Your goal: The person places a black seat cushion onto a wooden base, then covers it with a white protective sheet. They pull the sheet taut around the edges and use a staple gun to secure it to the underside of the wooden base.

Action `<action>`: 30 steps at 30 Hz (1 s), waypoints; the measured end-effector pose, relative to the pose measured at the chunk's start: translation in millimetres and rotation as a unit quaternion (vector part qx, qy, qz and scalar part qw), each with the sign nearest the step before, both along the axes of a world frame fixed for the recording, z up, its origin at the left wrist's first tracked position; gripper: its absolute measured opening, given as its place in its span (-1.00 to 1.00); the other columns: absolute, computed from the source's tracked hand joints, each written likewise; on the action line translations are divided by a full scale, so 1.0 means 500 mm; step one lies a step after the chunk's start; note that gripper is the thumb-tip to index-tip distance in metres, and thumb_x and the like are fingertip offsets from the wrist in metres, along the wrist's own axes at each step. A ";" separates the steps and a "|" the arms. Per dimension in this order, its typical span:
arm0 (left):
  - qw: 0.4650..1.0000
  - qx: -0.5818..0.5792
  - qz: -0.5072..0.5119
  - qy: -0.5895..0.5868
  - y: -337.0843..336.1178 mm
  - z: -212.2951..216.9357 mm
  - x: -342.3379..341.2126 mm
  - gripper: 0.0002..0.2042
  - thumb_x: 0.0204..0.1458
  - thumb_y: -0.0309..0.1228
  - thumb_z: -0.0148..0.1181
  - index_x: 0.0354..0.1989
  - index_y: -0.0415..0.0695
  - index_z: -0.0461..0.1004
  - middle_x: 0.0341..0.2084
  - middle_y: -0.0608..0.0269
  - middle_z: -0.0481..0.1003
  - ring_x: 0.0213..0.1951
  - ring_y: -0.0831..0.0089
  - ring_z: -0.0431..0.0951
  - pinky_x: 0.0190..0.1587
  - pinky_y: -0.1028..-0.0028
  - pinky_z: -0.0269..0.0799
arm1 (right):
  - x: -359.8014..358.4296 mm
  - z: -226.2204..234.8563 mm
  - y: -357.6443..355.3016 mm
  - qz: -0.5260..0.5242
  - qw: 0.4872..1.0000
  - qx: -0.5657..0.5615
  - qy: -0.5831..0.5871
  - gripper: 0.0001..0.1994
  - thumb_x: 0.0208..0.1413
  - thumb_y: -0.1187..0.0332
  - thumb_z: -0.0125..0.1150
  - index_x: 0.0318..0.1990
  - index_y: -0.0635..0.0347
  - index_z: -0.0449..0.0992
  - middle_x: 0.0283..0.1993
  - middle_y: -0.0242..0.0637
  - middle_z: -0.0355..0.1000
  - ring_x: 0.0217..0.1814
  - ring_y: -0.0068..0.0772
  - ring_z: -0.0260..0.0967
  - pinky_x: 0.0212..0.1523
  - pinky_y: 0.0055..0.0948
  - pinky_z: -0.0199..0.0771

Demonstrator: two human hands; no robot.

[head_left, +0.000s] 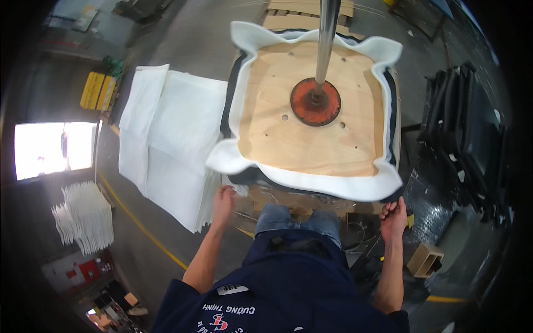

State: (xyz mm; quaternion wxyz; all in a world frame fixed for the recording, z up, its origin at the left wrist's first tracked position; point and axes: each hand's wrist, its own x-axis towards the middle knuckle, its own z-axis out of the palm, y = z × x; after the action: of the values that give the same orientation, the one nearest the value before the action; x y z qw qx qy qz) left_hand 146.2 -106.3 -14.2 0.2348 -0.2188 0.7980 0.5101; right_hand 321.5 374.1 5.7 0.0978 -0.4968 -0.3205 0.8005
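Head view: I see both hands below the plywood seat board (311,116) at 12 o'clock.
Left hand (224,201) loosely curled beside white foam sheets (172,139); right hand (393,216) half-open, empty; red press disc (315,101) pins board, white foam (311,186) beneath.

I see a flat wooden seat board (311,133), light brown with small holes. Soft white foam (311,186) sticks out all around it, wavy at the edges. A round red plate (315,101) on a metal pole presses its middle.
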 end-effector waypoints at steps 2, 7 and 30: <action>0.998 -0.005 0.039 0.039 -0.023 0.002 -0.053 -0.73 0.30 -0.32 -0.05 0.03 -0.17 0.46 -0.29 0.23 0.58 -0.28 0.46 0.54 -0.22 0.41 0.48 | -0.010 0.005 -0.055 -0.044 0.999 0.008 -0.003 -0.56 0.45 0.01 -0.09 -0.47 0.05 0.36 -0.50 -0.41 0.29 -0.48 -0.47 0.20 -0.42 -0.41 0.23; 0.956 0.065 -0.274 0.082 -0.034 -0.099 -0.035 -0.62 0.15 -0.43 0.22 0.10 -0.32 0.41 -0.01 0.01 0.55 0.08 0.15 0.54 0.20 0.26 0.38 | -0.059 -0.024 -0.335 0.367 0.926 0.041 -0.080 -0.61 0.34 0.06 0.08 -0.08 0.25 0.60 -0.21 -0.24 0.60 -0.25 -0.47 0.53 -0.24 -0.45 0.53; 0.874 0.074 -0.454 0.159 0.107 -0.015 0.066 -0.77 0.24 -0.38 0.03 -0.14 -0.33 0.48 -0.58 0.09 0.52 -0.61 0.27 0.57 -0.55 0.29 0.42 | -0.088 -0.042 -0.477 0.421 0.899 0.119 0.013 -0.50 0.26 0.05 0.17 -0.62 0.26 0.48 -0.66 -0.35 0.39 -0.63 -0.52 0.33 -0.55 -0.44 0.32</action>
State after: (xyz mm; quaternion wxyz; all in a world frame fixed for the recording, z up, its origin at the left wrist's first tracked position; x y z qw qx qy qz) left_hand 179.3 -52.9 -22.0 0.3260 0.2695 0.7963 0.4324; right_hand 277.7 135.7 -15.4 -0.1854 -0.2894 -0.5916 0.7293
